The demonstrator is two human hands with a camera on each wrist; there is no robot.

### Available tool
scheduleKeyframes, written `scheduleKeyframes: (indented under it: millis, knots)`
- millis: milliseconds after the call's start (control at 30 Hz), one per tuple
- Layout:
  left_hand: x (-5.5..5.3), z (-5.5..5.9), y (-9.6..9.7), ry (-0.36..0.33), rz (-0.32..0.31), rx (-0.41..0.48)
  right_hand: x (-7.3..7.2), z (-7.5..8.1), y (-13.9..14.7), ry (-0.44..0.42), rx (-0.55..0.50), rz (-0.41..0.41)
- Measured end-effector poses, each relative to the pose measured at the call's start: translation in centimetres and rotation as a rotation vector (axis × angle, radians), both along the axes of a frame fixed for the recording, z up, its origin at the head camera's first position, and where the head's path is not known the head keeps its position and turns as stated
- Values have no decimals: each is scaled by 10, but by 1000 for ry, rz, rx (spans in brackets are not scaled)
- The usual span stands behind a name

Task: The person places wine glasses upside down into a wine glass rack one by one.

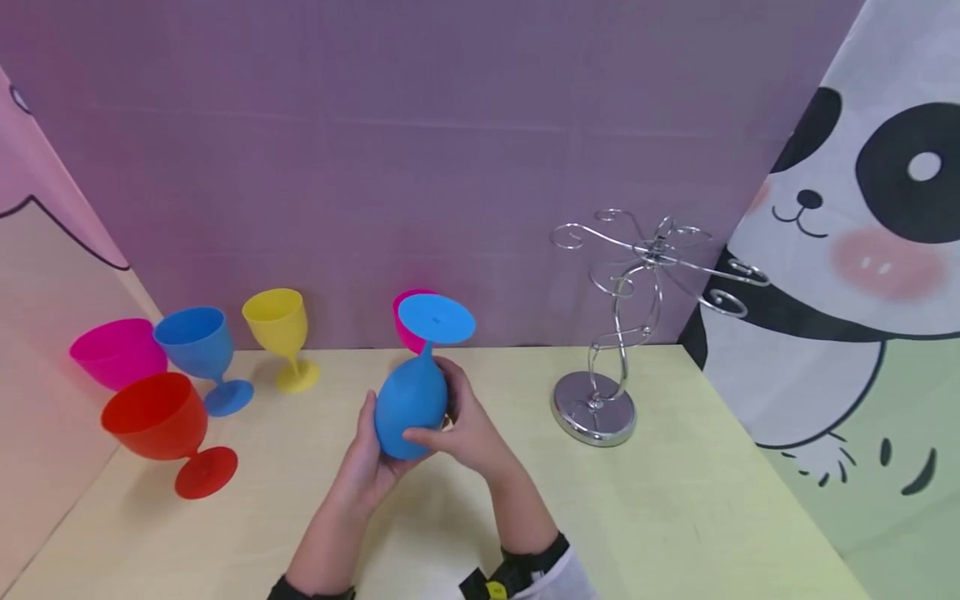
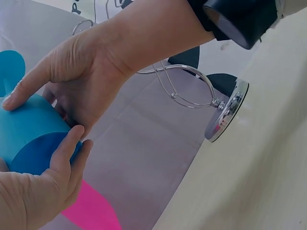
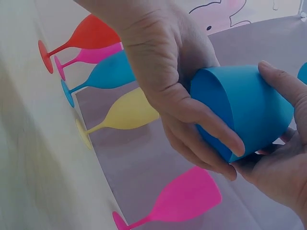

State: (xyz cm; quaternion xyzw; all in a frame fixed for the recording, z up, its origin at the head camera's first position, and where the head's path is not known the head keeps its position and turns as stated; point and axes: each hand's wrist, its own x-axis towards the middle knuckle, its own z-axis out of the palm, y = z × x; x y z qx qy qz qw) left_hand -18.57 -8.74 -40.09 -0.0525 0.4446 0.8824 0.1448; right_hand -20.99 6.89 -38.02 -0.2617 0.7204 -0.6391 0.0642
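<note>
A blue goblet point(image 1: 411, 404) is held upside down in both hands above the table, its round foot point(image 1: 437, 318) uppermost. My left hand point(image 1: 371, 467) grips it from the left and below; in the right wrist view, fingers of the left hand point(image 3: 177, 91) lie across the rim. My right hand point(image 1: 468, 425) holds the bowl from the right, thumb across its front. The left wrist view shows the right hand point(image 2: 84, 72) with its thumb on the bowl near the stem. Behind the held goblet stands a pink goblet point(image 3: 184, 199), mostly hidden in the head view.
Upright on the left are a red goblet point(image 1: 157, 421), a pink goblet point(image 1: 120, 354), another blue goblet point(image 1: 198, 342) and a yellow goblet point(image 1: 279, 325). At right stands a chrome wire rack point(image 1: 594, 408) with curled arms. Printed cloth walls surround the pale table point(image 1: 675, 517).
</note>
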Motion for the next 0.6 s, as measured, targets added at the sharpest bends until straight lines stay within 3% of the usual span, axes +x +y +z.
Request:
scheduleKeyframes:
  millis: [267,600]
  knots:
    - [4,2,2,17,-1,-19,5,4,0,29,16,6]
    - [7,5,5,53,-26,-92,11,9,5,56,45,-50]
